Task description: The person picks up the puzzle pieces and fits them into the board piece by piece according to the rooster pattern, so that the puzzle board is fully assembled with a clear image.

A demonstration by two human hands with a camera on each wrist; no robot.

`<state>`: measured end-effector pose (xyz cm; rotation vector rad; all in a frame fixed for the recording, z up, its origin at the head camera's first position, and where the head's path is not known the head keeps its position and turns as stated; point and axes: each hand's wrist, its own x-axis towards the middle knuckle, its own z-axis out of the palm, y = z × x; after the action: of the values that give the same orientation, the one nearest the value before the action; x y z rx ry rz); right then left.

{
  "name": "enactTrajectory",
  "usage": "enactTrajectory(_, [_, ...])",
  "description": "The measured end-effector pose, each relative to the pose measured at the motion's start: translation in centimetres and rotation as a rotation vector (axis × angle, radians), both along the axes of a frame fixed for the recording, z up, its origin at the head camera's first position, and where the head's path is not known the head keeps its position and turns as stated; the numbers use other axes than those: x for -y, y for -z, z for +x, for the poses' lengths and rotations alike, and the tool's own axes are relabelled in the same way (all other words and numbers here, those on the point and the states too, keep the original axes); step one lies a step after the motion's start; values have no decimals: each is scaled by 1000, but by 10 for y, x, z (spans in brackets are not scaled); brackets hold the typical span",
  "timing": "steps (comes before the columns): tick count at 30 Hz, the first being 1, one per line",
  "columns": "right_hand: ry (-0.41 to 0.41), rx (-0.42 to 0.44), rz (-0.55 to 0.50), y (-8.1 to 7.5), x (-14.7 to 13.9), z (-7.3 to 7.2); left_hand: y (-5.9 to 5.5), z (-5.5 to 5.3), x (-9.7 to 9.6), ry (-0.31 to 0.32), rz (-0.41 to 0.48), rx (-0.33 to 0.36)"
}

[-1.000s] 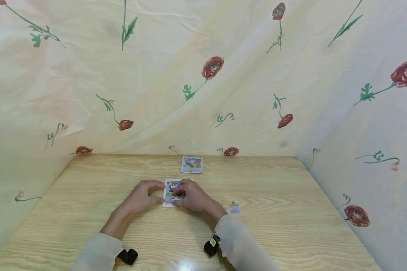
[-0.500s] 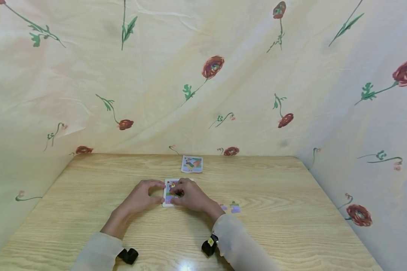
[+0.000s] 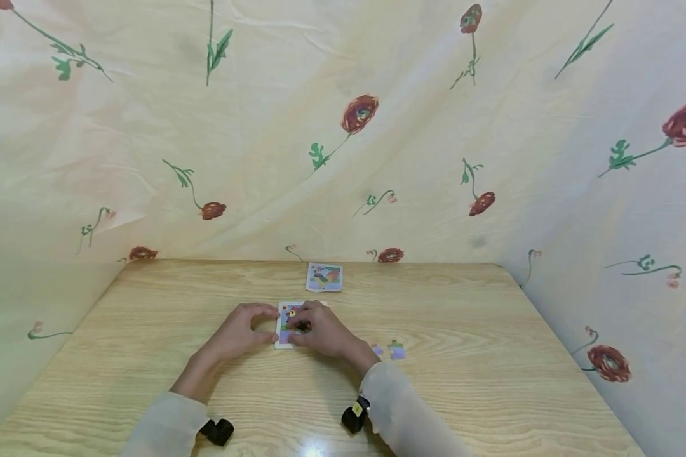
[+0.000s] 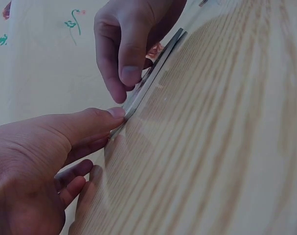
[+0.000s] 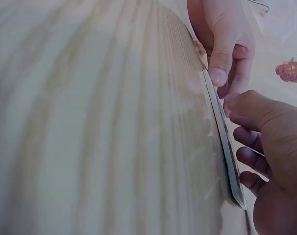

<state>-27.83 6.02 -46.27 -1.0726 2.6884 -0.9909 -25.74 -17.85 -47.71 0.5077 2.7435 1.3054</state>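
A small jigsaw puzzle board [image 3: 283, 343] with a white border lies on the table, its bird picture partly covered. My left hand [image 3: 239, 331] holds the board's left edge, index finger near the upper corner and thumb near the lower one. Over the board's middle and right is my right hand [image 3: 324, 331]. Its curled thumb and index finger pinch at a puzzle piece on the board, mostly hidden under the hand. In the right wrist view, the board [image 5: 225, 142] shows edge-on beneath these fingers. Right of that wrist lie two loose puzzle pieces, one fully visible [image 3: 396, 350], the other [image 3: 377, 350] partly covered.
A picture card [image 3: 324, 278] with a similar bird lies behind the board, near the table's far edge. The wood-grain table [image 3: 463, 355] meets a flowered cloth [image 3: 274, 127] at the back and sides. Black wrist devices [image 3: 353, 419] hang below both sleeves.
The right hand's fingers have shifted slightly over the board during the last second. The left hand, the board, the card and the loose pieces stay in place.
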Motion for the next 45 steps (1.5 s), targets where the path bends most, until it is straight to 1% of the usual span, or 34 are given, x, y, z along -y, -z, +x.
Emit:
enactTrajectory(3, [13,47,-37,-1,-9,1,0,1,-1,-5,5,5])
enactTrajectory(5, [22,56,-51,-4,-18,2,0,1,-2,-9,14,14])
enactTrajectory(9, [29,24,-44,-9,-39,6,-1,2,-2,-7,23,26])
enactTrajectory(13, [43,-19,-28,-15,-61,13,1,1,-2,-19,20,39])
enactTrajectory(16, [65,-24,-35,-20,-77,17,3,1,-1,-25,19,44])
enactTrajectory(20, [94,19,-65,-23,-100,22,3,1,0,-30,16,45])
enactTrajectory(23, [130,56,-66,-23,-116,26,3,1,-1,-36,19,44])
enactTrajectory(27, [163,48,-42,-20,-134,29,4,0,-1,-36,25,42])
enactTrajectory(30, [166,32,-27,-16,-145,32,4,0,0,-30,27,38])
enactTrajectory(33, [164,42,-17,-13,-154,35,4,-1,-1,-24,30,34])
enactTrajectory(39, [134,86,-11,-8,-164,37,5,-1,0,-22,26,32])
enactTrajectory(42, [122,95,-4,-6,-166,37,7,-2,1,-20,27,32])
enactTrajectory(45, [115,86,8,-3,-167,35,7,-2,1,-17,27,27])
